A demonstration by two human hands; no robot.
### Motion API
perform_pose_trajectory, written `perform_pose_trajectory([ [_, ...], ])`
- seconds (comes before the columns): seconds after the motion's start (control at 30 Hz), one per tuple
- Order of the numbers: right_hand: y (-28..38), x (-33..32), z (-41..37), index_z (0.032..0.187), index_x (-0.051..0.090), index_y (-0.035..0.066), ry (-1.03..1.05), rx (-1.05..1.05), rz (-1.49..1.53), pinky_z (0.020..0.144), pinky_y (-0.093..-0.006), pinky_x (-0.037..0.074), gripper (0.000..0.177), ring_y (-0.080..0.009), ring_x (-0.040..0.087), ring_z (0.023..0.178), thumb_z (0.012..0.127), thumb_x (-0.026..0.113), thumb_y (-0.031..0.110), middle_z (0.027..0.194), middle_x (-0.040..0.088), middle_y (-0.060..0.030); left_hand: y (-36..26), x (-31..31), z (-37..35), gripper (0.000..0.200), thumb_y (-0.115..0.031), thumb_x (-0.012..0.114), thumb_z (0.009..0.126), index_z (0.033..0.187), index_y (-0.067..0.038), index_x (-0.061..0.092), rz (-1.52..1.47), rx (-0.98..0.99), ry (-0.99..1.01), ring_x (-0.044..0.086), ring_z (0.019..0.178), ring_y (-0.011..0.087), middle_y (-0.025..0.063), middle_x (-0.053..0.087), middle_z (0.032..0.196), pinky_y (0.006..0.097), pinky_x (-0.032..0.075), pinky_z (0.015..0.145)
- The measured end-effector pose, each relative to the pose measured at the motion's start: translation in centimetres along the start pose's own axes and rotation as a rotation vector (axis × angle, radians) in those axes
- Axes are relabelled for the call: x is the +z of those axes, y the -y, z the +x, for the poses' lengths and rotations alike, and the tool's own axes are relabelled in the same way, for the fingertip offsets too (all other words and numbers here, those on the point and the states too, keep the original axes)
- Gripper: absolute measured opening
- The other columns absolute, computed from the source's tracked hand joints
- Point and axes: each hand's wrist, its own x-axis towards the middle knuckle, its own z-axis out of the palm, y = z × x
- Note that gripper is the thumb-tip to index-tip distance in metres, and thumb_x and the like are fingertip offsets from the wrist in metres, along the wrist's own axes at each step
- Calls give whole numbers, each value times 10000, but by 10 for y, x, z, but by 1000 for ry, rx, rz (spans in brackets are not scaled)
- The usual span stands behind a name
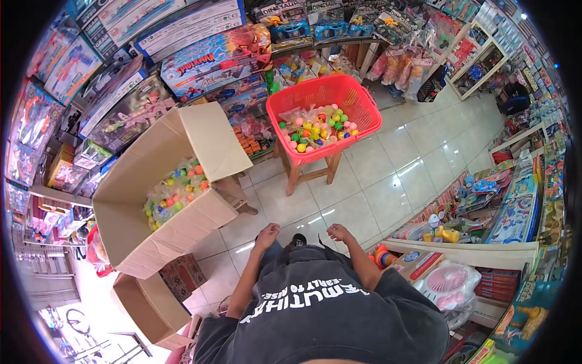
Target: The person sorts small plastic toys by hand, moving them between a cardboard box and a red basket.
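Note:
My left hand (pixel 268 235) is in front of my body with its fingers curled in. To its right is my right hand (pixel 338 232), its fingers bent together as well. Whether either one holds something small cannot be made out. A thin dark strip shows close to the right hand. Beyond the hands, a red plastic basket (pixel 370 118) sits on a wooden stool (pixel 292 181), with many coloured balls (pixel 324 124) and clear plastic bags inside. On the left, a large open cardboard box (pixel 163 242) holds more bagged coloured balls (pixel 177 189).
Shelves of boxed toys (pixel 215 57) curve around the far and left sides. A smaller open cardboard box (pixel 145 306) stands below the large one. To the right are a bagged pink fan (pixel 447 282) and a toy-filled shelf (pixel 461 246). The tiled floor (pixel 351 209) runs between.

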Motion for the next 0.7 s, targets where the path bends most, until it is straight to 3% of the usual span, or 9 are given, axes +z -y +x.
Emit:
perform_pose_trajectory([
  [0.17, 24, -17, -1, 936, 571, 107, 15, -101, 77, 595, -261, 442, 215, -105, 555, 723, 804, 567, 275, 827, 596, 0, -104, -9, 29, 233, -177, 526, 850, 1030, -32, 555, -39, 54, 19, 584, 820, 169, 100, 617, 878, 279, 453, 751],
  [0.23, 40, -26, 1, 937, 567, 103, 39, -290, 149, 615, -249, 433, 198, -100, 550, 741, 809, 557, 253, 850, 593, 8, -141, -12, 43, 229, -165, 511, 865, 1042, -26, 550, -94, 171, -9, 578, 831, 160, 96, 613, 890, 281, 451, 753],
  [0.3, 72, -39, -11, 956, 565, 94, 34, -317, 169, 657, -251, 435, 200, -103, 548, 793, 816, 546, 235, 886, 587, 9, -178, -14, 60, 234, -163, 489, 883, 1059, -16, 537, -103, 174, 12, 573, 853, 158, 90, 606, 925, 282, 456, 752],
  [0.37, 115, -60, -27, 987, 564, 84, 3, -427, 258, 706, -263, 437, 212, -116, 548, 860, 822, 549, 216, 931, 581, -7, -213, -14, 83, 242, -156, 471, 895, 1078, -6, 521, -461, 191, 23, 570, 857, 162, 89, 592, 977, 277, 462, 752],
  [0.43, 150, -89, -31, 997, 562, 74, 63, -484, 294, 727, -265, 435, 222, -121, 544, 890, 823, 553, 212, 948, 578, -16, -253, -17, 106, 234, -144, 459, 899, 1075, -2, 517, -504, 195, 20, 568, 859, 163, 88, 583, 988, 278, 464, 751],
  [0.5, 193, -121, -36, 1006, 560, 64, 130, -538, 324, 749, -267, 432, 232, -125, 541, 920, 824, 556, 207, 964, 576, -25, -273, -21, 144, 227, -132, 446, 902, 1073, 3, 513, -550, 194, 9, 566, 861, 165, 86, 575, 999, 278, 466, 751],
  [0.57, 247, -168, -45, 996, 559, 45, 328, -636, 207, 753, -268, 432, 241, -122, 541, 928, 826, 564, 216, 981, 573, -39, -294, -19, 196, 209, -114, 447, 897, 1051, 10, 515, -543, 228, -22, 560, 862, 158, 80, 571, 978, 272, 460, 755],
  [0.7, 326, -211, -54, 940, 575, 22, 300, -714, 159, 726, -271, 436, 228, -135, 565, 856, 835, 555, 223, 888, 592, -35, -276, -15, 270, 196, -101, 475, 875, 1027, 14, 519, -528, 232, -113, 561, 875, 162, 76, 570, 954, 267, 452, 758],
])
